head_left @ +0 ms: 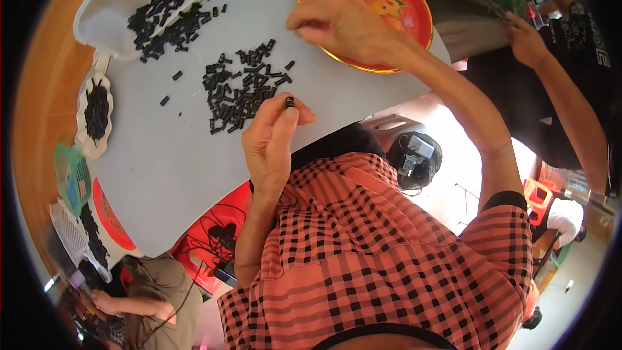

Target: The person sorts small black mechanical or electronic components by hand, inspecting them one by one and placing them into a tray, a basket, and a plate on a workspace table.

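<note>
My left hand is closed near the table's front edge, pinching a small black cylindrical piece upright between thumb and forefinger. Beside it, a loose pile of similar short black pieces lies on the pale grey table. Farther up and to the right, my right hand is held over the left part of a round red tray with a gold edge and a flower pattern. Its fingers curl together, and whatever they may hold is hidden.
A white scoop-like container at the far left spills more black pieces. Below it stands a scalloped white dish of thin black parts, near a green basket. Other people sit at left and right. A red stool with cables is under the table edge.
</note>
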A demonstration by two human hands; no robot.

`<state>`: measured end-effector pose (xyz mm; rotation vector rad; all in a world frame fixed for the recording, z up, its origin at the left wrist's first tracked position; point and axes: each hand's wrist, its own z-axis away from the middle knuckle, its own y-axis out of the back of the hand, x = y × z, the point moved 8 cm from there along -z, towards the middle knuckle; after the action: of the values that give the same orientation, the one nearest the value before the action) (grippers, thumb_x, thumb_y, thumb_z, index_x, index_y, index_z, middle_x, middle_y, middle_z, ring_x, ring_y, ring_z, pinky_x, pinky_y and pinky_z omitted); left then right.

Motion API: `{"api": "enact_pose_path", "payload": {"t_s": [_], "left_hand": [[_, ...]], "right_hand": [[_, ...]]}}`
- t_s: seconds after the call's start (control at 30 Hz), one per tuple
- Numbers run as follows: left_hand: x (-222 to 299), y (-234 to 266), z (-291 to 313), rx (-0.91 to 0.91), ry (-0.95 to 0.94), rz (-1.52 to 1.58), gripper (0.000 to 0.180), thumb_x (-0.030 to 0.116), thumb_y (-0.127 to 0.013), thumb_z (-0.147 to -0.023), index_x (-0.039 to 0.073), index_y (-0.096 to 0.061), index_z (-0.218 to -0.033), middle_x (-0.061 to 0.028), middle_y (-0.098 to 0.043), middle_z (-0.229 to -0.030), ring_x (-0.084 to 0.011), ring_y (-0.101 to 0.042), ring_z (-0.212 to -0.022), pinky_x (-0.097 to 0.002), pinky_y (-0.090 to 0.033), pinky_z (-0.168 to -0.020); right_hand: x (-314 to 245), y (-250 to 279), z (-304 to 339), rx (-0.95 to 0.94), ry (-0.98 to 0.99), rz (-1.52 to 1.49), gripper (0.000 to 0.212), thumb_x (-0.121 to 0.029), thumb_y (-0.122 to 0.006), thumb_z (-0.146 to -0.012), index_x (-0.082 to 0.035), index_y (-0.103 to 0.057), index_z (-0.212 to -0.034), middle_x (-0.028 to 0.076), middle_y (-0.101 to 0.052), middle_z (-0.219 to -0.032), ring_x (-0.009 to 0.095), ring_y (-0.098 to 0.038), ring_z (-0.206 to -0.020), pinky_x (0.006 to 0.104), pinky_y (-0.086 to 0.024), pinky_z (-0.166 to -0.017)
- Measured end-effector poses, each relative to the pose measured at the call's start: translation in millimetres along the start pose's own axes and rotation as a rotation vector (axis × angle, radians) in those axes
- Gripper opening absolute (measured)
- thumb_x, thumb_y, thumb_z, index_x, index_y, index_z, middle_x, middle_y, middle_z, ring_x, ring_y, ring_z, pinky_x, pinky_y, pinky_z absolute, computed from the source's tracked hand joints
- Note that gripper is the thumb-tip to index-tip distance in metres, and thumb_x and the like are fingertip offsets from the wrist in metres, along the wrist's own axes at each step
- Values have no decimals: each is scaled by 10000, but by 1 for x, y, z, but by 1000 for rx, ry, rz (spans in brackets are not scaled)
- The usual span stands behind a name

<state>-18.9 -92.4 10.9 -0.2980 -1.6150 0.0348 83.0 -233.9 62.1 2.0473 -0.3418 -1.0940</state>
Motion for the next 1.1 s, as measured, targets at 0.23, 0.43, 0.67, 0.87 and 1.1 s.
{"api": "enact_pose_path", "payload": {"t_s": [0.23,0.43,0.67,0.87,1.1], "left_hand": [[1,12,8,12,19,-15,198,74,-496,-932,-54,-575,-1060,-77,-627,-887,-131,-589,-820,-266,-461,-783],[-2,19,6,51,31,40,200,83,-504,-926,-53,-578,-1053,-84,-627,-881,-141,-588,-811,-280,-459,-793],[-4,23,-7,98,30,110,230,145,-518,-925,-60,-598,-994,-77,-623,-811,-140,-582,-785,-300,-455,-801],[-4,17,-12,66,34,242,205,110,-503,-929,-54,-596,-1007,-87,-615,-848,-158,-589,-787,-312,-457,-796],[-7,26,-10,88,48,252,194,82,-487,-932,-58,-585,-1026,-97,-608,-870,-164,-575,-809,-312,-453,-777]], "right_hand": [[-10,-56,-24,-249,137,427,81,-90,-618,-775,-48,-614,-844,83,-562,-762,259,-587,-824,384,-432,-768],[-12,-49,-24,-231,71,301,54,-43,-621,-744,-18,-589,-781,87,-608,-767,240,-614,-738,370,-467,-694],[-12,-40,-1,-151,-278,-670,163,-55,-636,-823,-7,-672,-975,50,-663,-829,81,-625,-726,231,-505,-686],[-12,-49,9,-15,-228,-739,139,-51,-630,-832,-17,-672,-960,42,-658,-845,97,-629,-734,235,-511,-675],[-20,-39,-16,167,47,42,119,-59,-631,-763,-29,-639,-878,110,-615,-799,288,-608,-665,363,-488,-587]]}}
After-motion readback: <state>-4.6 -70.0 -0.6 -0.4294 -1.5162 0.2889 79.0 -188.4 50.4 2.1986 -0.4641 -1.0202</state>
